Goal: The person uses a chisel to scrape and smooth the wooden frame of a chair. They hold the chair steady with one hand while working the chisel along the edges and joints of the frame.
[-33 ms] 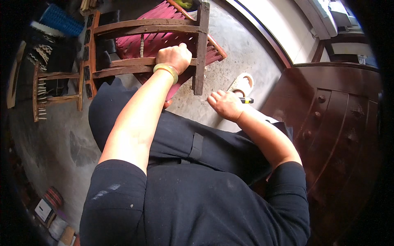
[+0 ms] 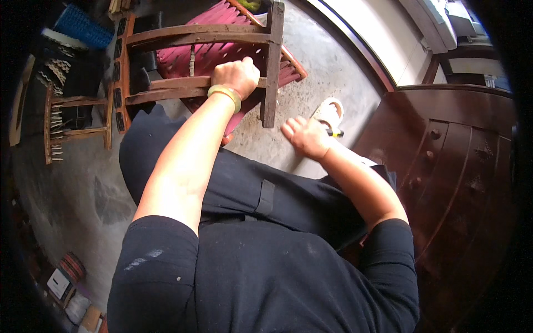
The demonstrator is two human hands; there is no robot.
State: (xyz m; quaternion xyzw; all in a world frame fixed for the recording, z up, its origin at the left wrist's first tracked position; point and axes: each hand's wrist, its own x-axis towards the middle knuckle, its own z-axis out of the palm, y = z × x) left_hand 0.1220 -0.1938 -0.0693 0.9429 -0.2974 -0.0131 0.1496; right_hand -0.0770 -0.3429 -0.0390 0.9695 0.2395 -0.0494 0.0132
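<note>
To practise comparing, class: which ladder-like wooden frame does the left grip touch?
The larger frame: the left grip closes over its nearer rail. The smaller frame, far left, is untouched.

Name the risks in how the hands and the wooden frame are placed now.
Only the left hand grips the wooden frame, so it might twist or tip if that grip loosens. The black-and-yellow object beside the right hand could perhaps drop onto the pale sandal; whether it is held firmly is unclear.

Right grip (image 2: 308, 139) less curled, fingers (image 2: 287, 130) more spread
</note>
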